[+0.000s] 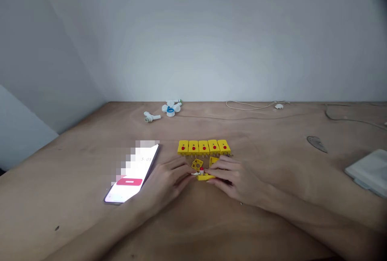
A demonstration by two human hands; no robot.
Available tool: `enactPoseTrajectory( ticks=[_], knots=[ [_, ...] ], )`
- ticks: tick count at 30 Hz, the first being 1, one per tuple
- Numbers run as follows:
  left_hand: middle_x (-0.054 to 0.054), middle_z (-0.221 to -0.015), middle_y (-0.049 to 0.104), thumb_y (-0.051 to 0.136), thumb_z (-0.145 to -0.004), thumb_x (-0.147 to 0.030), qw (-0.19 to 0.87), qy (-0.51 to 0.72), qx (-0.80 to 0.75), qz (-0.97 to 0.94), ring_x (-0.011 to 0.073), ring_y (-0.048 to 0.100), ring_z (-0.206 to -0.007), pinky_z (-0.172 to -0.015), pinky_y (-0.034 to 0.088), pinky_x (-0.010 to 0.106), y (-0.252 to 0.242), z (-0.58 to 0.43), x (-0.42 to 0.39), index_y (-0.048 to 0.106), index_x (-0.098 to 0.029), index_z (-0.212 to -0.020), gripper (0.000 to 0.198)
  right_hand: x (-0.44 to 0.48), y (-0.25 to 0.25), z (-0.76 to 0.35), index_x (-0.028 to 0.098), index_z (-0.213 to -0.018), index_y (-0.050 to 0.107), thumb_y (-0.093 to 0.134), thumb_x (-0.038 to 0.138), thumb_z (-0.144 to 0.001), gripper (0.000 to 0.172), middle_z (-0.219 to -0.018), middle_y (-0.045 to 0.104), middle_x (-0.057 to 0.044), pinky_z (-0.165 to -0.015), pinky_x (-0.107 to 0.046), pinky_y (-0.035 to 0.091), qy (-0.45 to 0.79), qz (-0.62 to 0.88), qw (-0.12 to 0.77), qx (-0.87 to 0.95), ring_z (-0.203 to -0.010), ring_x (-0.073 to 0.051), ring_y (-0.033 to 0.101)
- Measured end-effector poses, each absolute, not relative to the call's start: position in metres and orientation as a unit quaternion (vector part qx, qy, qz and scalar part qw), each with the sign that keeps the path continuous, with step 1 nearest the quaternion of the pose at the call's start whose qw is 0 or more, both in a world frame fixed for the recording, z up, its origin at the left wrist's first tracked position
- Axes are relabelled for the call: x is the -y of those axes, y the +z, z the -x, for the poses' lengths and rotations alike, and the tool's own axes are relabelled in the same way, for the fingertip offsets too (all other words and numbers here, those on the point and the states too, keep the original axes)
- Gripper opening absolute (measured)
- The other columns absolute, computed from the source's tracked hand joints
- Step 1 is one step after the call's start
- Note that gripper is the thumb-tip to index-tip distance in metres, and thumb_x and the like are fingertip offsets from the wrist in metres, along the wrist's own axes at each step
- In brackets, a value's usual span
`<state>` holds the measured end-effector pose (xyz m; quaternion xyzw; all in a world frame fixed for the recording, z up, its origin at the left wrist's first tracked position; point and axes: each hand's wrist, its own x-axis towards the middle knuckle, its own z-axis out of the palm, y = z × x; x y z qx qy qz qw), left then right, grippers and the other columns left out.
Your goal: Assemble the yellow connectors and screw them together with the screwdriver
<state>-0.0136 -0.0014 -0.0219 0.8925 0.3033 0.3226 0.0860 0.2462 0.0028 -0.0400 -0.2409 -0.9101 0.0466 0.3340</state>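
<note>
Hands (238, 181) pinching blocky yellow plastic plug (206, 177)

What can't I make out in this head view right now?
- Yellow part: held between the left hand and right hand; their fingers cover most of it.
- Phone: the upper screen is blurred and the text is too small to read.
- White box: cut off by the right edge.
- Fittings: far across the table, too small for detail.
</note>
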Motion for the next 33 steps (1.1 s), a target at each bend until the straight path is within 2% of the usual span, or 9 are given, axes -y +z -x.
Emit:
enactPoseTrajectory(
  ticks=[5, 9, 14, 21, 27, 33],
  knots=[
    [0.005, -0.096, 0.073, 0.053, -0.105, -0.026, 0.062, 0.338, -0.295, -0.891, 0.0218, 0.069, -0.089, -0.080, 0.056, 0.034, -0.0207, 0.0130, 0.0004, 0.071, -0.018, -0.096, 0.021, -0.0029, -0.0417, -0.2462, 0.014, -0.112, 0.072, 0.063, 0.020, -0.099, 0.017, -0.095, 0.076, -0.008, -0.071, -0.034, 0.058, 0.010, 0.223, 0.341, 0.913, -0.081, -0.021, 0.065],
    [0.005, -0.096, 0.074, 0.053, -0.105, -0.023, 0.053, 0.352, -0.293, -0.887, 0.0207, 0.069, -0.089, -0.079, 0.057, 0.032, -0.0209, 0.0143, -0.0004, 0.072, -0.018, -0.098, 0.021, -0.0013, -0.0458, -0.2458, 0.014, -0.113, 0.072, 0.064, 0.021, -0.099, 0.018, -0.095, 0.075, -0.008, -0.075, -0.034, 0.059, -0.023, 0.209, 0.336, 0.918, -0.087, -0.021, 0.066],
    [0.006, -0.097, 0.075, 0.054, -0.104, -0.022, 0.058, 0.352, -0.279, -0.891, 0.0211, 0.071, -0.090, -0.080, 0.059, 0.032, -0.0206, 0.0146, -0.0005, 0.074, -0.018, -0.100, 0.021, -0.0002, -0.0466, -0.2438, 0.015, -0.110, 0.072, 0.065, 0.021, -0.098, 0.015, -0.096, 0.075, -0.008, -0.078, -0.034, 0.060, -0.023, 0.209, 0.343, 0.915, -0.087, -0.020, 0.067],
    [0.005, -0.095, 0.077, 0.053, -0.103, -0.016, 0.035, 0.363, -0.263, -0.893, 0.0185, 0.072, -0.085, -0.078, 0.060, 0.028, -0.0172, 0.0164, 0.0016, 0.075, -0.019, -0.100, 0.022, -0.0018, -0.0410, -0.2453, 0.016, -0.107, 0.073, 0.063, 0.021, -0.099, 0.014, -0.092, 0.076, -0.008, -0.073, -0.033, 0.058, -0.008, 0.222, 0.342, 0.913, -0.081, -0.020, 0.066],
    [0.004, -0.104, 0.077, 0.056, -0.101, -0.014, 0.095, 0.357, -0.270, -0.889, 0.0187, 0.072, -0.094, -0.087, 0.059, 0.030, -0.0196, 0.0154, 0.0027, 0.074, -0.020, -0.105, 0.019, -0.0013, -0.0412, -0.2458, 0.016, -0.108, 0.073, 0.065, 0.022, -0.098, 0.014, -0.095, 0.077, -0.008, -0.073, -0.033, 0.057, 0.005, 0.226, 0.342, 0.912, -0.083, -0.020, 0.067],
    [0.004, -0.105, 0.077, 0.058, -0.099, -0.015, 0.157, 0.349, -0.305, -0.872, 0.0197, 0.072, -0.095, -0.087, 0.058, 0.031, -0.0201, 0.0126, 0.0032, 0.074, -0.021, -0.103, 0.018, -0.0003, -0.0393, -0.2458, 0.017, -0.109, 0.073, 0.066, 0.021, -0.097, 0.014, -0.095, 0.077, -0.007, -0.074, -0.034, 0.057, 0.036, 0.240, 0.340, 0.908, -0.083, -0.020, 0.067]
  ],
)
